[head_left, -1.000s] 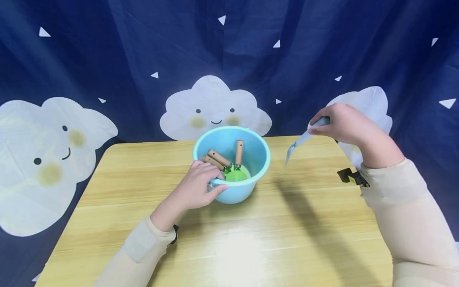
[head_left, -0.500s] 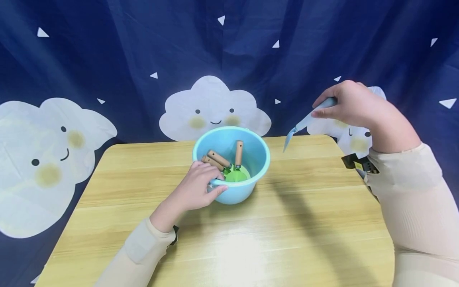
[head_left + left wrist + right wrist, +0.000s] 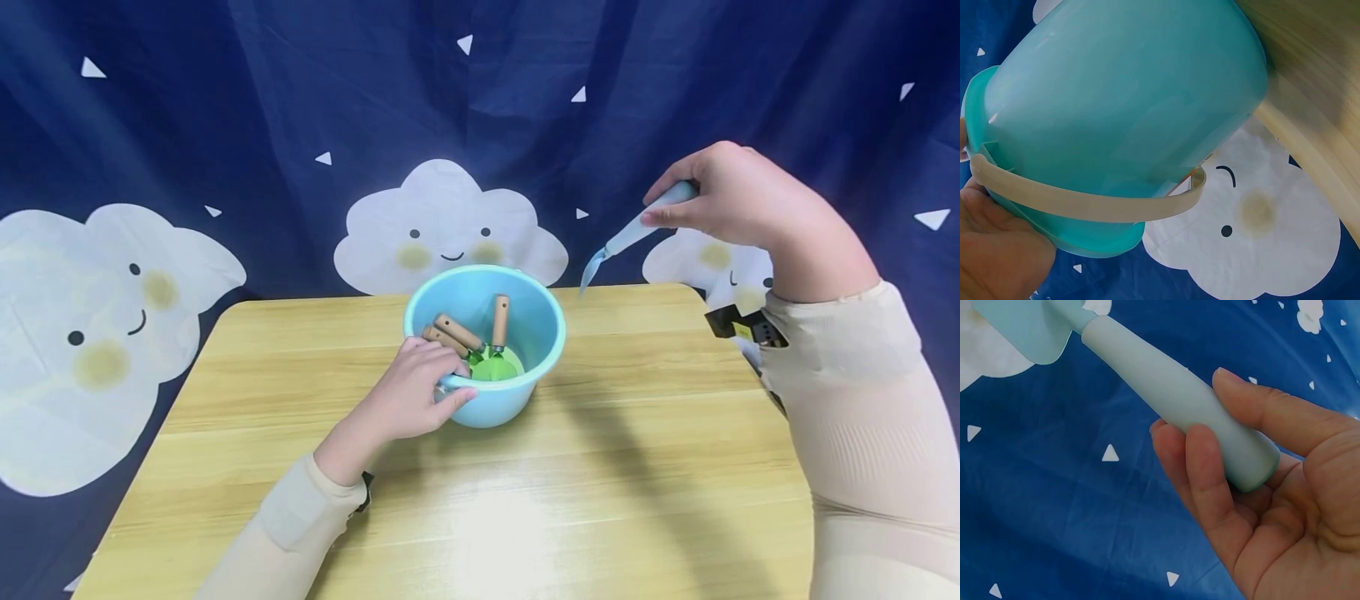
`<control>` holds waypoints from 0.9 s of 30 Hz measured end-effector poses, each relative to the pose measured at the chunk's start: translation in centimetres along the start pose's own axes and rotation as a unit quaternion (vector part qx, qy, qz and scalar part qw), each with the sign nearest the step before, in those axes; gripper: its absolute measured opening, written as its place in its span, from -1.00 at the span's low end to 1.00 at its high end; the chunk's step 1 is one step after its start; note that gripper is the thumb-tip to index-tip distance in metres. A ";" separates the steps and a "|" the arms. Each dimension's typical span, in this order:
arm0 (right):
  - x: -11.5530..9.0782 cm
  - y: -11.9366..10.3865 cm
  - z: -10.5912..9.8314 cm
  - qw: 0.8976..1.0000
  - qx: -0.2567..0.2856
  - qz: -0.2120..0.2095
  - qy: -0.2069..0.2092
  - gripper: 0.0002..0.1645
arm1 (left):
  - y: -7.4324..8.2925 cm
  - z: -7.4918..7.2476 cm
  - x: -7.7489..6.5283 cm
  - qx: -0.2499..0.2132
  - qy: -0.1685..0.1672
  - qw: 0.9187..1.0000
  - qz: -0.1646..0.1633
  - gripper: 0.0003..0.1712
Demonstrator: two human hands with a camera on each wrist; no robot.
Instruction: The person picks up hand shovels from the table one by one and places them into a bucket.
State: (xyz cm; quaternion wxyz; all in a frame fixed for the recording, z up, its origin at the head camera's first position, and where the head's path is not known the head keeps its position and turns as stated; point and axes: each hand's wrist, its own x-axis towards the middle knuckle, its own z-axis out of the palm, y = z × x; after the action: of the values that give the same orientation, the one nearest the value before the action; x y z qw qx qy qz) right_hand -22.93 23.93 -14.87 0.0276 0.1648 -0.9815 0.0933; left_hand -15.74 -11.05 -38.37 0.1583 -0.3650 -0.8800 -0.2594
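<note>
A light-blue bucket (image 3: 487,408) stands on the wooden table, and its beige carry handle (image 3: 1091,203) hangs along its side in the left wrist view. My left hand (image 3: 401,387) grips the near-left rim, fingers inside and thumb outside. Three tools with wooden handles (image 3: 500,321) lean inside the bucket; a green blade (image 3: 493,367) shows at the bottom. Up and to the right, in the air, my right hand (image 3: 738,196) holds a pale-blue hand trowel (image 3: 637,227) by its handle's end. The trowel's blade (image 3: 1032,328) points down and left, beyond the bucket's right rim.
The wooden table (image 3: 247,400) has rounded far corners. Behind it hangs a dark blue curtain (image 3: 285,100) printed with white clouds and triangles. A bright light patch shines on the near tabletop.
My right hand has risen with the trowel, whose blade has also shifted a little left toward the bucket. The left hand and bucket have stayed in place.
</note>
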 end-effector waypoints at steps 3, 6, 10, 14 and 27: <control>0.2 -0.5 -0.2 1.000 0.000 -0.010 0.003 -0.52 | 0.0 0.0 0.0 0.000 -0.001 1.000 -0.003 -0.77; 0.2 -1.1 -0.1 1.000 0.002 -0.016 0.005 -0.56 | 0.0 -0.1 0.0 0.002 -0.004 1.000 -0.006 -0.77; 0.4 -1.7 0.0 1.000 0.009 -0.020 0.003 -0.56 | 0.0 -0.1 0.0 0.004 -0.005 1.000 -0.007 -0.77; 0.6 -2.2 0.2 1.000 0.017 -0.026 -0.001 -0.57 | -0.1 -0.2 -0.1 0.004 -0.004 1.000 -0.006 -0.77; 1.1 -4.0 1.8 0.997 0.053 -0.061 -0.021 -0.69 | -0.3 0.0 -0.1 0.002 0.005 1.000 -0.003 -0.77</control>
State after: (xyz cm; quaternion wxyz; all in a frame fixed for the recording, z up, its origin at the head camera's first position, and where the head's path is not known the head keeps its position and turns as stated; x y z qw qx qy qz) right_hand -22.68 19.56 -15.83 0.0035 0.2278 -0.9637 0.1394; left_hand -15.86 -11.31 -38.49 0.1627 -0.3608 -0.8808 -0.2598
